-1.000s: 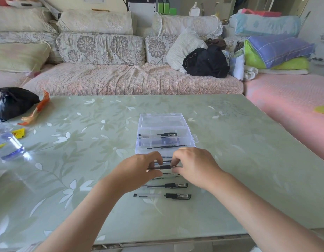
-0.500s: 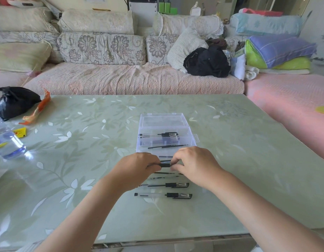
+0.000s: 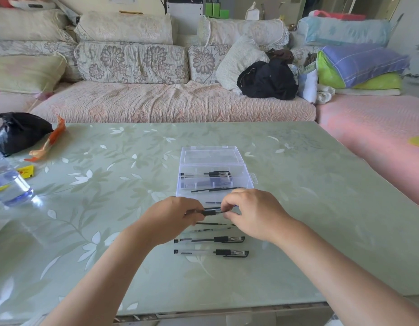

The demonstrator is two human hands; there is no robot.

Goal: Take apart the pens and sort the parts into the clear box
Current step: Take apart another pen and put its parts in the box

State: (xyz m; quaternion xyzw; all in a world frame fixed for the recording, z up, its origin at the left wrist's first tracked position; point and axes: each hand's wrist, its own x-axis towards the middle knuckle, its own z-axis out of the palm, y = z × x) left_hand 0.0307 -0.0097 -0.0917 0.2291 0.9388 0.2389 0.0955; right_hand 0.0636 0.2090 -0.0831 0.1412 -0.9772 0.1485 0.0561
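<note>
Your hands are drifting slightly apart above the table (image 3: 297, 231), just in front of the clear box (image 3: 241, 182), left hand (image 3: 170, 220) and right hand (image 3: 253, 212) each pinching an end of the pen (image 3: 212, 212), and you're risking a small part popping loose and rolling among the whole pens (image 3: 209, 240) below.
</note>
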